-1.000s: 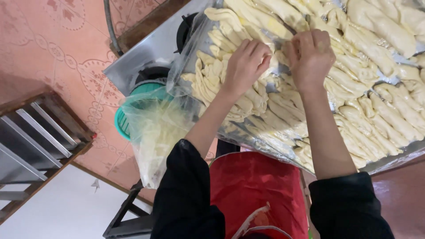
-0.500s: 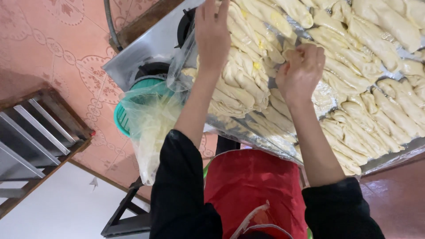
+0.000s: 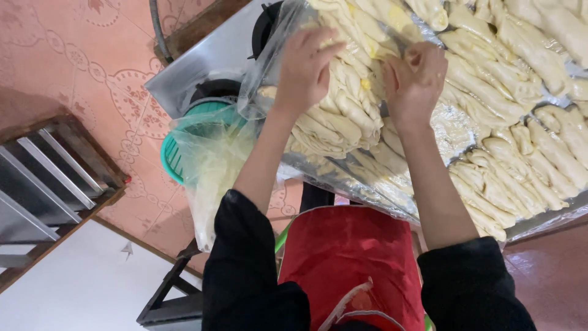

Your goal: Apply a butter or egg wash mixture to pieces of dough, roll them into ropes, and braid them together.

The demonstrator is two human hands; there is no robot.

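Dough strips (image 3: pixel 343 116), pale and folded, lie heaped on a plastic-covered metal tray (image 3: pixel 539 224), and both hands work in the heap near its left end. The left hand (image 3: pixel 304 68) has its fingers curled together over a bundle of strips beside a loose flap of clear plastic sheet (image 3: pixel 269 67); the right hand (image 3: pixel 415 79) has its fingers pinched shut on a strip. The strips look soft, limp and a little sticky, likely to stretch or tear if pulled by one end, so a broad hold under the middle of a bundle suits them best. A green basket (image 3: pixel 174 160) lined with a plastic bag (image 3: pixel 211 178) stands just beside the tray.
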